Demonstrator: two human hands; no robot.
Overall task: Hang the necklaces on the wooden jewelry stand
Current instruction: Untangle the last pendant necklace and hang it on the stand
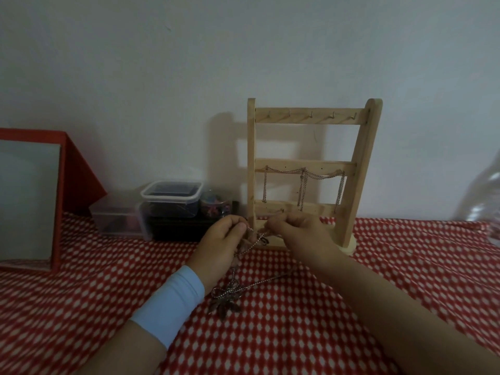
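Pinching a thin silver necklace (253, 241) between them, both hands sit low in front of the wooden jewelry stand (359, 169), close together and near its base. The left hand (223, 240), with a pale blue wristband (173, 301) on its forearm, has its fingers curled and grips the chain at its fingertips. The right hand (296, 234) is also curled, holding the chain just to the right of that, so a short stretch of links runs between the two hands. From there the chain drops toward the near side and ends in a dark leaf-shaped pendant (225, 307), which lies on the red cloth with white dots (338, 334) between the forearms. Whether the clasp is done up or undone is too small to tell.

The stand is upright at the far side of the cloth, against the pale wall (189, 63). Its top bar carries a row of small metal hooks (311, 114) with nothing on them. From the middle bar hang other chains (303, 185), draped in loops between the pegs, with ends dangling down toward the lowest bar.

Left of the stand are stacked clear plastic containers (171, 197) and a small round jar (215, 208) beside them. Farther left, a red box (78, 163) stands with a grey panel (27, 198) on its front. At the right edge, a blurred clear plastic object (484, 196) shows.
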